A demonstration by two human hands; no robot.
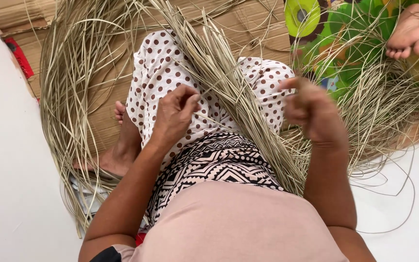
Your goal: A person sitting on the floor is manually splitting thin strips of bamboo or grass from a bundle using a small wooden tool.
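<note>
1. Loose dried straw strands: lay fanned over flattened cardboard at far left.
2. Left hand: rested on the polka-dot lap, thumb and fingers pinched on one thin strand.
3. Straw bundle: ran diagonally across the lap, between both hands.
4. Right hand: raised just right of the bundle, fingers curled; blurred, grip could not be told.
5. Another person's bare foot: upper right, on a green patterned mat.

Flattened brown cardboard under fibres; red strip at left.
</note>
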